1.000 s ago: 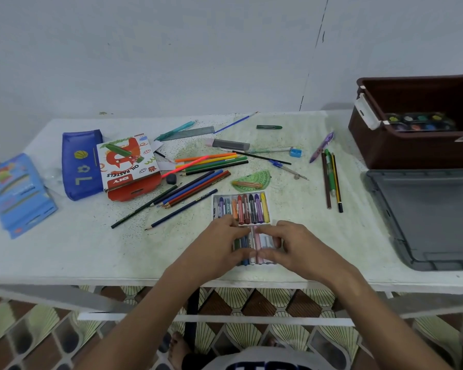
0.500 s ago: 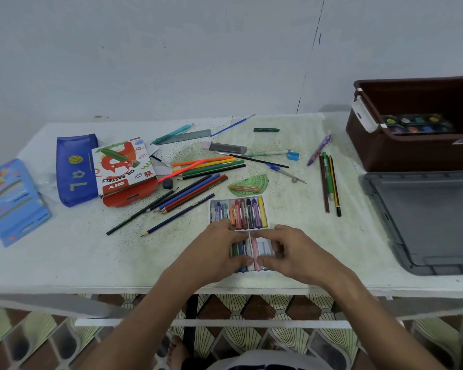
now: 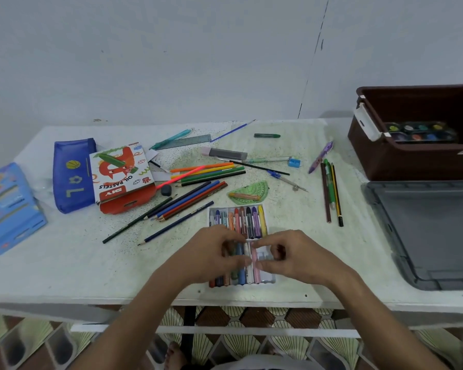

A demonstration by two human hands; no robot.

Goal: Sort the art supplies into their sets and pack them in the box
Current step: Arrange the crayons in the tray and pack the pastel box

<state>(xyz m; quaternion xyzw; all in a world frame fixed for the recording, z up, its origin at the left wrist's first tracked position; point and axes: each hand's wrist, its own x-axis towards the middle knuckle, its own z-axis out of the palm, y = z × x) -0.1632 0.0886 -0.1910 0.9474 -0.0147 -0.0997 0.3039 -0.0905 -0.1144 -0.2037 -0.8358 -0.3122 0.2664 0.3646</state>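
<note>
Your left hand (image 3: 211, 252) steadied the pastel tray (image 3: 241, 247); your right hand (image 3: 292, 252) pinched a pink pastel (image 3: 255, 260); seat it flat.

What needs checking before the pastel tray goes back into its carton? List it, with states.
1. Far row of tray full: ok.
2. Near row full: not ok, empty slots at its right end.
3. Pink pastel seated: cannot tell, right hand pinches it.
4. Left hand steadying the tray: ok.
5. Carton open: ok, flap out.
6. Box has room: ok, only a paint set shows inside.
</note>
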